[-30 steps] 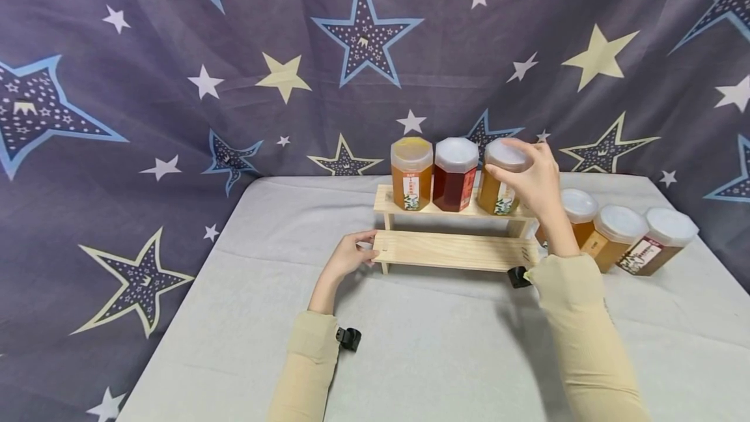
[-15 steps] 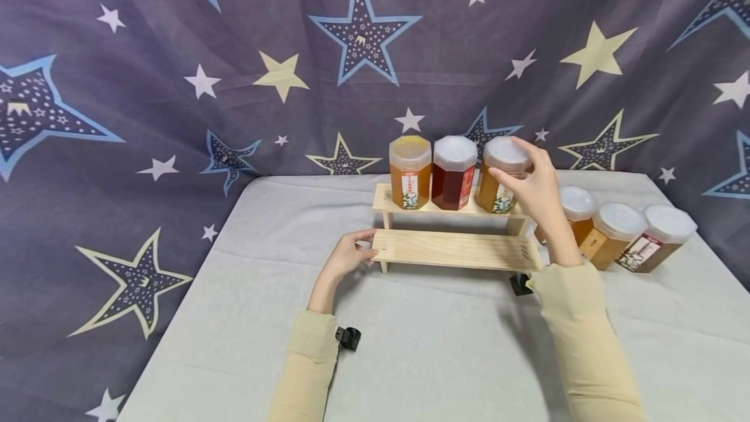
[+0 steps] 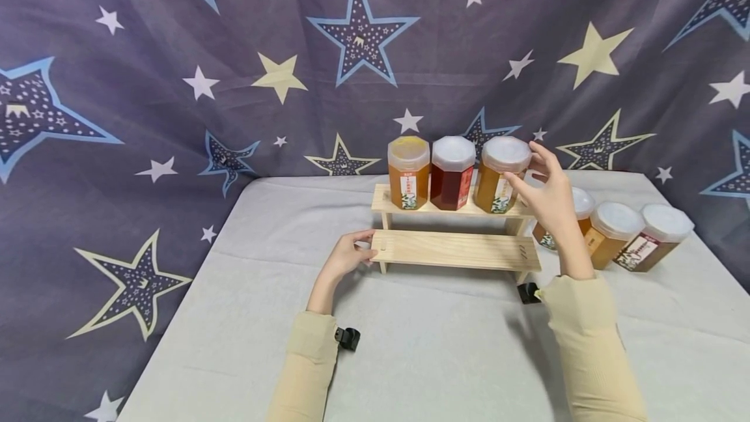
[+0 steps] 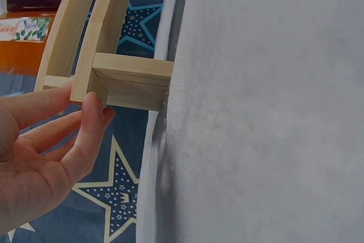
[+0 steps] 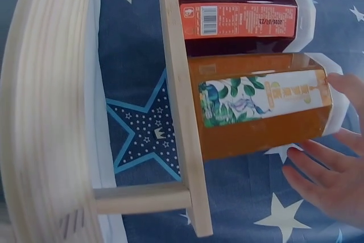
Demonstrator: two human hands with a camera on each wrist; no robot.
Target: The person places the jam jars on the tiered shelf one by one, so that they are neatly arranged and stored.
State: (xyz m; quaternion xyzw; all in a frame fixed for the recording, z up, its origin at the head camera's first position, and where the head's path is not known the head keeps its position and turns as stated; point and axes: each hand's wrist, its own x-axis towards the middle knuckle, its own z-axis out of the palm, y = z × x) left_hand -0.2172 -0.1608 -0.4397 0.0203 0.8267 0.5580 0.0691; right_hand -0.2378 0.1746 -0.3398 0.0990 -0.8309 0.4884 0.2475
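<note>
2-tier wooden rack point(image 3: 451, 249) is pinched at lower L end by L hand point(image 3: 348, 254); R hand point(image 3: 551, 194) is held, fingers apart, beside top tier's R-most amber jar point(image 3: 492, 181), contact unclear; arms point(image 3: 586, 344) stretched fwd.

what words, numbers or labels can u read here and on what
"/07/": part of a date on the red label of the dark red hexagonal plastic jar; other digits unclear
Characters on the white labels of the shelved amber hexagonal plastic jars: too blurred
Remaining print, barcode included: too small

Smooth wooden shelf point(image 3: 454, 250), glossy jars point(image 3: 452, 178)
</note>
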